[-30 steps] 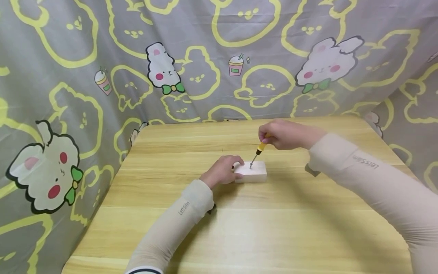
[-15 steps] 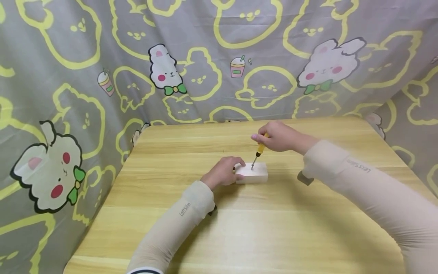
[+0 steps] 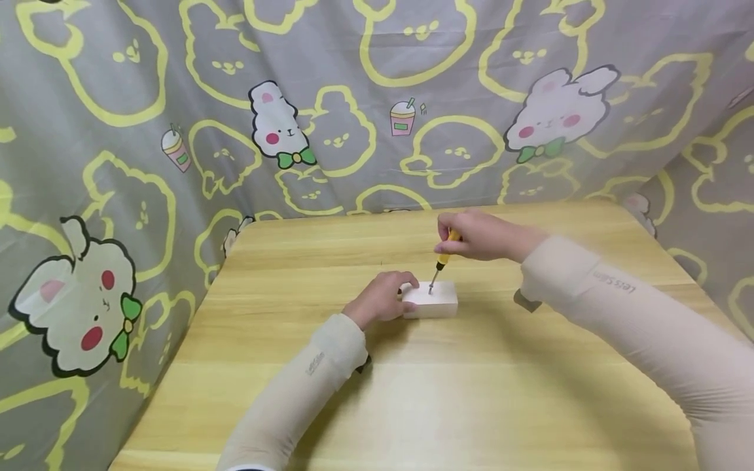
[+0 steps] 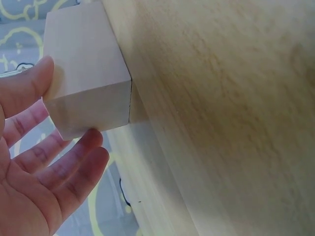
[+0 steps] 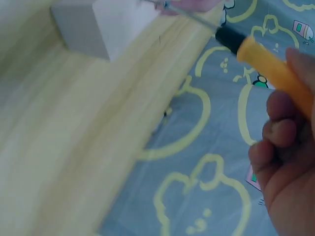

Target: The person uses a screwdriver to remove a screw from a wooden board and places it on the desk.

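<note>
A pale wooden block [image 3: 444, 302] lies on the table, and my left hand [image 3: 381, 298] grips its left end. In the left wrist view, the thumb [image 4: 42, 78] is against one side of the block [image 4: 83, 54] while the fingers reach round the opposite side. My right hand [image 3: 480, 235] holds a yellow-handled screwdriver [image 3: 442, 260] from above, its shaft slanting down to a small screw [image 3: 430, 290] standing in the block's top. The right wrist view has fingers curled around the yellow handle [image 5: 268, 64], beyond the black collar.
The wood-grain table [image 3: 283, 366] spreads around the block. A grey curtain [image 3: 353, 150] with yellow cartoon outlines hangs behind the table and along both sides. Below the right cuff is a dark piece [image 3: 527, 301] at the wrist.
My right fingers have shifted on the screwdriver handle, spreading half a second ago and closing round it again now. The left hand and the block stay together in place. The head view tilts slightly.
</note>
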A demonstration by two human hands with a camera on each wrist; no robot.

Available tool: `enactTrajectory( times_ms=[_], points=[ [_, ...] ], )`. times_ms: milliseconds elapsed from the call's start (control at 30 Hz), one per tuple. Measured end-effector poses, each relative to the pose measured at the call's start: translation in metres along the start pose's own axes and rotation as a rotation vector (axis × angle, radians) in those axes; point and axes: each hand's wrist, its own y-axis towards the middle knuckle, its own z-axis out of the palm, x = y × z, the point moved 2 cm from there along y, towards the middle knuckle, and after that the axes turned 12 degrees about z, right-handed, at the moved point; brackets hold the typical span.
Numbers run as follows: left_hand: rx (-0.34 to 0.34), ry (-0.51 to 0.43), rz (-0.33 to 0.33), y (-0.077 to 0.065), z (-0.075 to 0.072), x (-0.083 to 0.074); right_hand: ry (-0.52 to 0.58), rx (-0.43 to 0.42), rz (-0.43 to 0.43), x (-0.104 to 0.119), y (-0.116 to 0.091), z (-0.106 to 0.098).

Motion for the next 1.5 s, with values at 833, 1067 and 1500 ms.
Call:
enactTrajectory(
  times_ms=[833,1067,1500],
  points=[
    [-0.008,0.022,0.014,0.000,0.000,-0.004,-0.082,-0.026,0.107,0.008,0.000,0.003],
    [-0.018,0.027,0.022,0.000,0.000,-0.005,-0.031,-0.016,-0.021,0.010,-0.003,0.005],
    [-0.010,0.007,-0.002,0.000,0.000,-0.003,0.019,-0.035,0.084,0.013,-0.002,0.007]
  ],
)
